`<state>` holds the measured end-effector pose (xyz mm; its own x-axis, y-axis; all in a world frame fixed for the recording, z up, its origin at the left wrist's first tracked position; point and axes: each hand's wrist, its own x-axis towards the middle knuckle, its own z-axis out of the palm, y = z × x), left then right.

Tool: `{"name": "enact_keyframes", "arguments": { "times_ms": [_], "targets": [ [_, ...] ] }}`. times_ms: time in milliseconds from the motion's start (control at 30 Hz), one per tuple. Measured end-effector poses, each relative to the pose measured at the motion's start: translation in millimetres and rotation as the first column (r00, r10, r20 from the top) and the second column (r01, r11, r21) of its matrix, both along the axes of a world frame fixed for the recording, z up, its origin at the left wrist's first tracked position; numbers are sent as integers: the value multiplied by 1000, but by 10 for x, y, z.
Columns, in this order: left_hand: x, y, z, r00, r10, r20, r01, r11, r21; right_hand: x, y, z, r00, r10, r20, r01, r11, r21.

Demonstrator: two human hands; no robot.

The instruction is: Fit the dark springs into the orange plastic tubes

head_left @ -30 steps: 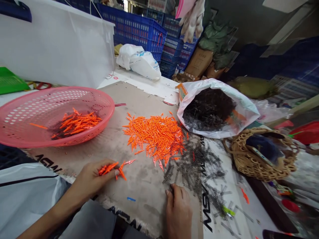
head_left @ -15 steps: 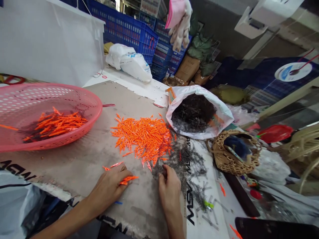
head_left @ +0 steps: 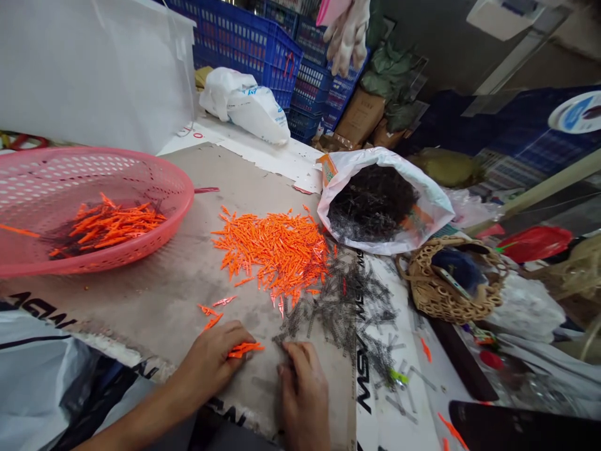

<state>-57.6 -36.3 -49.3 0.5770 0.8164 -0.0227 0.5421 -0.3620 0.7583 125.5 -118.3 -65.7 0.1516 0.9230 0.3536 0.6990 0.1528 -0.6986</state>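
Observation:
My left hand (head_left: 213, 360) rests on the cardboard sheet (head_left: 188, 282), its fingers closed on a small bunch of orange plastic pieces (head_left: 245, 348). My right hand (head_left: 303, 394) lies just to the right, fingers curled down at the near edge of a scatter of thin dark metal pieces (head_left: 347, 307); whether it holds one is hidden. A heap of orange pieces (head_left: 275, 250) lies beyond both hands. A few loose orange pieces (head_left: 213, 311) lie just above my left hand.
A pink perforated basket (head_left: 154, 235) at the left holds more orange pieces. A white bag (head_left: 436, 207) full of dark metal pieces stands at the back right, a wicker basket (head_left: 451, 307) beside it. Blue crates (head_left: 253, 44) and a white bin (head_left: 94, 69) line the back.
My left hand moved right along the cardboard with its orange pieces, then settled. My right hand pulled back from the dark pieces toward me. The view shifted to the right.

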Motion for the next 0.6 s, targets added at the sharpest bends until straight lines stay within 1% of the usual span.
{"name": "enact_keyframes", "arguments": {
  "times_ms": [100, 167, 300, 367, 467, 533, 600],
  "targets": [
    [8, 5, -28, 1000, -15, -19, 15, 1000, 27, -36, -93, -105, 998, -50, -48, 47, 997, -63],
    [6, 9, -34, 999, -26, -36, 27, 999, 25, -20, -122, -132, 995, -92, -40, 88, 992, -89],
    [-2, -2, -36, 999, -40, -37, 41, 999, 22, 71, -102, -90, 983, -163, 86, 165, 986, -10],
    [4, -11, -34, 999, -40, -37, 41, 999, 29, 108, -52, -48, 973, -151, 174, 153, 988, 1],
    [25, -16, -22, 998, -42, -38, 43, 999, 13, 128, 47, 0, 956, -90, 279, 112, 992, -66],
    [38, -12, -8, 998, -44, -38, 44, 999, -8, 137, 101, 19, 948, -42, 316, 79, 991, -107],
    [46, -6, 7, 998, -43, -44, 42, 999, -25, 156, 128, 34, 945, -14, 328, 56, 991, -119]
  ]
}}
